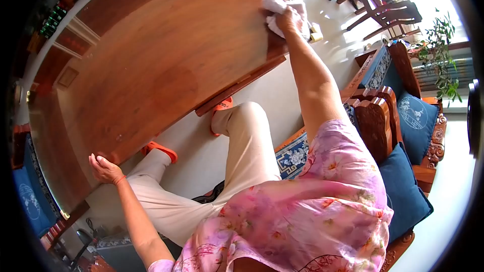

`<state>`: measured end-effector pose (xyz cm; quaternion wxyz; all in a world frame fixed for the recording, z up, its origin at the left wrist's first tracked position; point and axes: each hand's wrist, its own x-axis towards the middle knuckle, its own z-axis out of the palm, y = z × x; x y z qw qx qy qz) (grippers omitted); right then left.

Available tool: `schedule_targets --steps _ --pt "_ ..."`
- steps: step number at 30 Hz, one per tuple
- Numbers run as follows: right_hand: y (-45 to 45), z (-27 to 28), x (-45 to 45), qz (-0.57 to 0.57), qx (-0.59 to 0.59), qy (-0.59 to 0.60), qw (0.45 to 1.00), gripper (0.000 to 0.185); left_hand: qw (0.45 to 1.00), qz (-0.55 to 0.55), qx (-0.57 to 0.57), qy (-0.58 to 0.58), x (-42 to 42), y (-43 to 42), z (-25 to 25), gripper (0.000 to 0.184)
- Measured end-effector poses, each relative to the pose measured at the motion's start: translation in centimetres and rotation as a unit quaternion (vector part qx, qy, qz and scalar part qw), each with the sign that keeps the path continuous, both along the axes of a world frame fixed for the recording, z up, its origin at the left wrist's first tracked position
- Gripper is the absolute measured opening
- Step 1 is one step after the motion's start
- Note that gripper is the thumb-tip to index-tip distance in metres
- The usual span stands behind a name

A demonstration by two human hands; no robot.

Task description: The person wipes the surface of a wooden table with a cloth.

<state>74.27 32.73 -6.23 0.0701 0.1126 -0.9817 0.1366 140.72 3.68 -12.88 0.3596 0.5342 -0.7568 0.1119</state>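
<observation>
A bunched white cloth (274, 4) lies under my right hand (288, 20), whose fingers are closed on it at the far right corner of the wooden table (146, 65). My right arm is stretched out. By the table's near edge, toward the left, is my left hand (105, 170), palm turned inward, fingers extended and slightly curled, holding nothing. The tabletop is brown, glossy and reflects light.
Carved wooden seating with blue cushions (417, 117) stands on the right, near a leafy plant (439, 53). A wooden chair (385, 14) is at the back right, with another person partly visible behind it. Below the table are my orange slippers (164, 151).
</observation>
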Motion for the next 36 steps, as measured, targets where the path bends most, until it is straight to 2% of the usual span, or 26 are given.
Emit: schedule_targets --steps 3,5,6,9,10,12,13,15,17,19,20,23,24,25,27,28,29,31,33,36 --pt "-3.0 -0.6 2.6 0.174 0.014 0.050 0.983 0.033 1.000 -0.009 -0.001 -0.001 0.5 -0.5 -0.6 0.037" --pt "-4.2 -0.7 5.7 0.333 -0.034 0.100 0.937 0.030 1.000 -0.007 -0.006 -0.017 0.2 -0.1 0.0 0.038" --pt "-4.4 -1.5 6.4 0.371 -0.073 0.144 0.915 0.029 0.999 -0.006 -0.014 -0.028 0.3 -0.2 0.1 0.038" --pt "-3.0 -2.4 2.2 0.306 -0.012 0.091 0.947 0.028 0.999 -0.007 -0.016 -0.039 0.3 0.0 0.2 0.037" --pt "-1.7 1.9 3.7 0.209 0.041 0.026 0.977 0.026 0.999 -0.004 -0.015 -0.036 0.2 0.0 0.3 0.037" --pt "2.7 0.6 -1.2 0.149 0.006 0.044 0.988 0.027 0.999 -0.017 -0.025 -0.011 -0.2 0.2 0.5 0.037" --pt "4.1 0.8 -3.8 0.058 0.115 -0.059 0.990 0.042 0.999 -0.025 -0.027 0.001 -0.3 0.4 0.6 0.037" --pt "6.3 3.3 -1.8 -0.020 0.104 -0.005 0.994 0.044 1.000 -0.021 -0.007 0.016 -0.2 0.2 0.3 0.037" --pt "6.4 3.1 -2.3 -0.012 0.099 -0.047 0.994 0.047 1.000 -0.020 0.002 0.024 -0.1 0.2 0.1 0.037" --pt "5.8 2.5 -1.2 -0.026 0.114 0.016 0.993 0.047 0.999 -0.021 0.000 0.026 -0.2 0.2 0.1 0.037" --pt "5.5 2.1 -1.3 -0.035 0.116 0.011 0.993 0.049 1.000 -0.018 0.006 0.016 0.0 0.0 0.1 0.038" --pt "4.7 1.2 -1.2 -0.002 0.095 -0.012 0.995 0.048 1.000 -0.010 0.001 -0.005 0.3 -0.1 -0.2 0.039" --pt "4.3 0.3 -1.1 0.015 0.091 0.022 0.995 0.047 1.000 -0.010 0.002 -0.012 0.4 -0.2 -0.2 0.039" --pt "3.9 -0.6 -1.5 0.051 0.121 0.038 0.991 0.045 1.000 -0.009 0.002 -0.017 0.6 -0.3 -0.3 0.039" --pt "2.2 0.5 1.6 0.109 0.077 0.055 0.990 0.035 1.000 -0.009 0.009 -0.010 0.5 -0.3 -0.3 0.040" --pt "1.4 1.2 3.1 0.136 0.073 0.066 0.986 0.036 1.000 -0.009 0.017 0.001 0.1 -0.2 -0.4 0.040" --pt "0.9 -0.6 2.3 0.199 0.048 0.111 0.972 0.035 1.000 -0.002 0.024 0.009 0.0 0.1 -0.3 0.040" --pt "-1.5 0.1 4.5 0.210 0.053 0.079 0.973 0.033 0.998 0.004 0.049 0.031 -0.3 0.2 0.1 0.039" --pt "-4.1 0.1 6.8 0.269 0.010 0.068 0.961 0.032 0.999 0.021 0.038 0.007 -0.4 0.5 0.2 0.038" --pt "-8.5 -0.7 10.3 0.336 -0.034 0.094 0.936 0.030 0.999 0.027 0.026 -0.004 -0.4 0.5 0.2 0.037"
